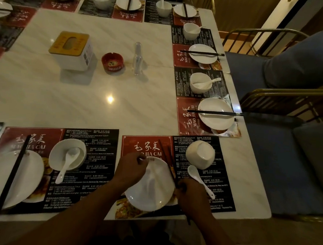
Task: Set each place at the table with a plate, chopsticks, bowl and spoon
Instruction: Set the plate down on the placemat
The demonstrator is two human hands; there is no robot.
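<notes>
The white plate (150, 188) lies on the placemat (147, 142) at the near edge of the table (119, 110), with the left hand (132, 166) curled over its rim at ten o'clock. At three o'clock the right hand (191, 196) is closed round dark chopsticks (166, 157) that slant along the plate's right side. At one o'clock a white bowl (200, 153) appears upside down, and a spoon (200, 179) lies loose just beside the right hand.

The plate (150, 186), bowl (200, 153) and spoon (193, 171) are white, the chopsticks (162, 149) are dark, the mat (132, 145) is red and black with white writing, and the ashtray (112, 63) is red.
</notes>
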